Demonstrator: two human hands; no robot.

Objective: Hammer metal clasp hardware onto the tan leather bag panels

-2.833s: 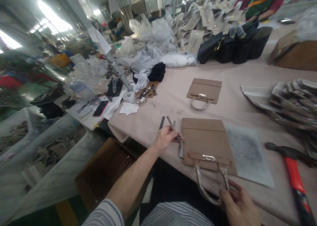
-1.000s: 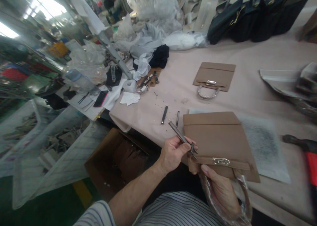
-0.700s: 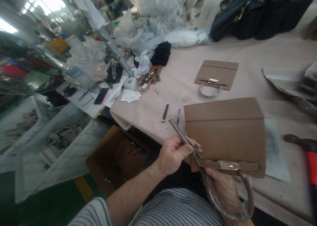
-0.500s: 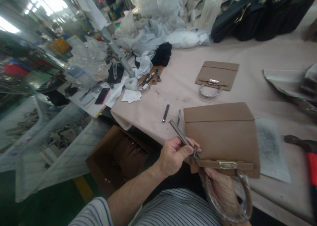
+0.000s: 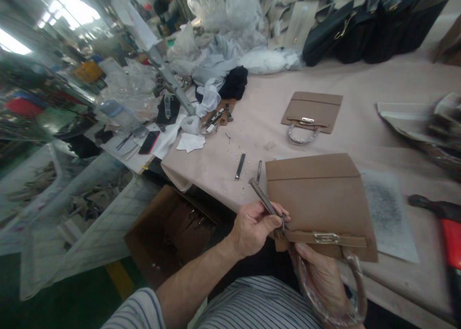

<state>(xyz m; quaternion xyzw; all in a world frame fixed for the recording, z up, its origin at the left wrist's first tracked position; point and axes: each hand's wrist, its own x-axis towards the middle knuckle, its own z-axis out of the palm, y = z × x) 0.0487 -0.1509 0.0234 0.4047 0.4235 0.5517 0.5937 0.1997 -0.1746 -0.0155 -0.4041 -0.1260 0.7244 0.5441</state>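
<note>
My left hand [image 5: 252, 228] is closed round a slim metal rod-like tool [image 5: 262, 197], flared at its upper end. Its lower end meets the left end of a strap on a brown leather bag panel [image 5: 313, 194]; my fingers partly hide that spot. My right hand [image 5: 322, 274] grips the panel's near edge from below, thumb on top. A plastic-wrapped handle [image 5: 356, 283] loops around this hand. A shiny metal plate [image 5: 326, 237] sits midway along the strap. The panel lies on the table, its near edge overhanging.
A second brown panel with handle [image 5: 315, 109] lies farther back. Two small metal bars [image 5: 240, 166] and scattered bits are left of my panel. A red-handled hammer [image 5: 450, 233] and stained white sheet [image 5: 387, 213] lie right. Below the table edge stands a cardboard box [image 5: 151, 233]. Black bags [image 5: 360, 36] stand behind.
The tool tilts slightly differently and its lower end sits closer against the strap end. Both hands keep their hold. The view has shifted slightly.
</note>
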